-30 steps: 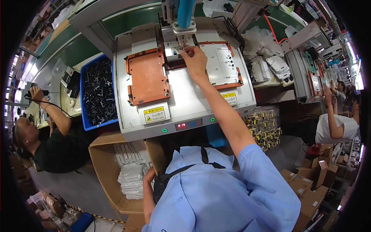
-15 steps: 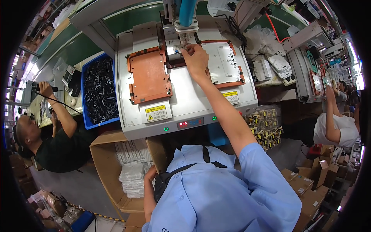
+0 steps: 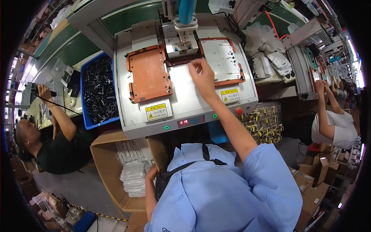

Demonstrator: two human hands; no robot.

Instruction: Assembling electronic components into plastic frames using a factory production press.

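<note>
My right hand (image 3: 202, 77) hovers over the white top of a bench machine (image 3: 183, 83), just in front of the metal fixture (image 3: 181, 49). Its fingers are loosely bent and a little apart, and I see nothing between them. Above the fixture hangs a press head (image 3: 186, 24) with a blue cylinder. An orange tray (image 3: 150, 75) lies left of the hand with its surface bare. On the right, a second orange tray (image 3: 242, 75) carries a white panel (image 3: 214, 63). My left hand (image 3: 152, 172) hangs low beside an open cardboard box, its fingers hidden.
A blue bin (image 3: 87, 112) of small dark parts stands left of the machine. White packs (image 3: 133, 178) are stacked in the cardboard box (image 3: 103, 164) below. A red button (image 3: 239, 111) sits at the machine's front right. People work at both sides.
My right hand has drawn back from the metal fixture toward me, uncovering the fixture under the press head. My left hand stays low by the box.
</note>
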